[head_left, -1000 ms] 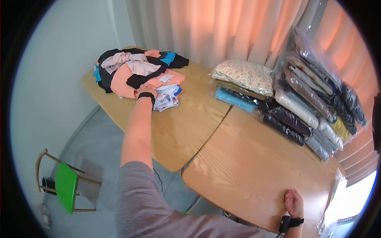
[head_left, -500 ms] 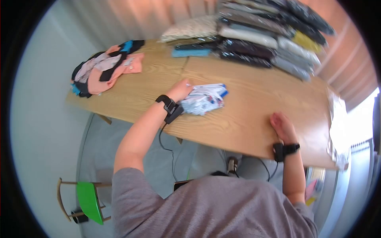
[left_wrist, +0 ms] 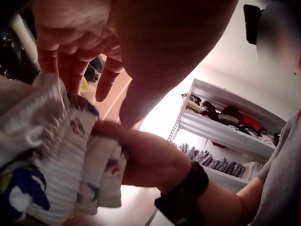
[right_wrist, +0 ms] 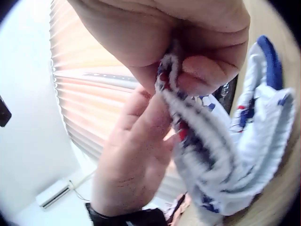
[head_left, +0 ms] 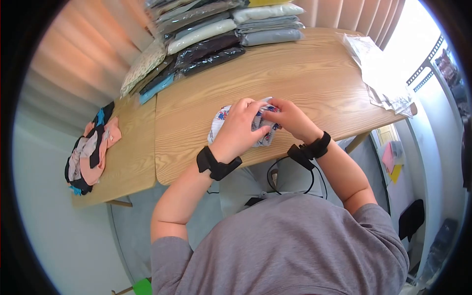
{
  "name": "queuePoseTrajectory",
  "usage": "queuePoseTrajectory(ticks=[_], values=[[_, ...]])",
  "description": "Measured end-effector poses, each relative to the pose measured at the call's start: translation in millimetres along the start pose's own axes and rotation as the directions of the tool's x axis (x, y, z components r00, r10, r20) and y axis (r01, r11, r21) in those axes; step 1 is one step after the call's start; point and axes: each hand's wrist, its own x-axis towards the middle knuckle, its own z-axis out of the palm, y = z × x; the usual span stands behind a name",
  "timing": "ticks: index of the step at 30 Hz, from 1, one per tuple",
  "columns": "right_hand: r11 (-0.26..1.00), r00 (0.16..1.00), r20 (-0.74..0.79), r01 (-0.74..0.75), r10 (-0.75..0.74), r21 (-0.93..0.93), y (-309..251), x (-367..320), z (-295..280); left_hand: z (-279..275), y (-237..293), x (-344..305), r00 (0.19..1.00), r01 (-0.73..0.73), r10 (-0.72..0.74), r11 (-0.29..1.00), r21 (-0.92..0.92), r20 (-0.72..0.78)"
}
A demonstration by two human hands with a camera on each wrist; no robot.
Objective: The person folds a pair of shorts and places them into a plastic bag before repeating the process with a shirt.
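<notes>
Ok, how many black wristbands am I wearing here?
2. One wristband sits just behind the left hand; the other wristband sits just behind the right hand. Both wrists show, so none seems hidden.

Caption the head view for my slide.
Left hand and right hand handle a printed white garment at a wooden table, bagged bundles beyond.

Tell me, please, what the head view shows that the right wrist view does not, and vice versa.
Only the head view: the grey shirt and part of a green chair.
Only the right wrist view: a white wall unit, apparently an air conditioner.
Both: the printed white garment, left hand, right hand, curtain and wooden table.
</notes>
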Motion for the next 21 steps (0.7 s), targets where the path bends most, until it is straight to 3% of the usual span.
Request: queuePoseTrajectory(ticks=[2, 4, 5, 6, 8, 9, 10, 11, 12, 15, 17, 21], values=[[0.994, 0.996, 0.015, 0.085, -0.087, 0.071, -16.9, -1.9, -0.4, -1.9, 7.9, 6.7, 0.994, -0.094, 0.095, 0.995, 0.029, -0.052], [0.982, 0.997, 0.021, 0.076, -0.081, 0.174, -29.0, 7.9, -7.6, -19.3, 15.4, 18.7, 0.985, 0.157, -0.125, 0.936, -0.314, 0.122], [0.975, 0.996, 0.029, 0.078, -0.086, 0.207, -39.1, 11.7, -14.1, -31.4, 22.3, 23.7, 0.964, 0.242, -0.208, 0.945, -0.221, 0.164], [0.975, 0.995, 0.023, 0.089, -0.095, 0.206, -51.3, 13.7, -19.6, -40.3, 22.2, 28.0, 0.967, 0.231, -0.198, 0.948, -0.218, 0.161], [0.944, 0.964, -0.058, 0.267, -0.261, 0.195, -80.2, 15.7, -31.2, -58.8, 14.1, 39.0, 0.967, 0.219, -0.189, 0.959, -0.181, 0.17], [0.942, 0.96, -0.062, 0.279, -0.273, 0.186, -97.3, 17.2, -40.2, -67.3, 5.1, 45.8, 0.999, -0.005, 0.011, 0.982, -0.191, 0.03], [0.931, 0.925, -0.132, 0.364, -0.357, 0.029, -115.9, 18.4, -51.6, -83.3, -1.5, 53.6, 1.0, -0.02, 0.024, 0.982, -0.187, 0.019], [0.894, 0.875, -0.186, 0.429, -0.448, -0.132, -134.9, 19.8, -63.8, -103.2, -8.1, 61.1, 1.0, 0.009, -0.009, 0.998, -0.056, 0.006], [0.887, 0.868, -0.186, 0.44, -0.461, -0.141, -153.1, 21.7, -76.3, -123.1, -10.9, 67.3, 0.999, 0.045, -0.044, 0.996, 0.075, -0.014], [0.807, 0.791, -0.191, 0.529, -0.581, -0.261, -205.2, 21.7, -112.5, -181.2, -5.5, 81.3, 0.995, 0.084, -0.077, 0.991, 0.099, -0.069], [0.88, 0.747, -0.473, 0.341, -0.467, -0.332, -233.9, 18.0, -133.1, -214.6, -20.9, 86.1, 0.917, 0.303, -0.328, 0.943, -0.138, -0.226], [0.89, 0.687, -0.567, 0.37, -0.456, -0.268, -248.6, 21.1, -186.8, -262.9, -66.3, 76.2, 0.86, 0.256, -0.368, 0.91, -0.325, -0.354]])
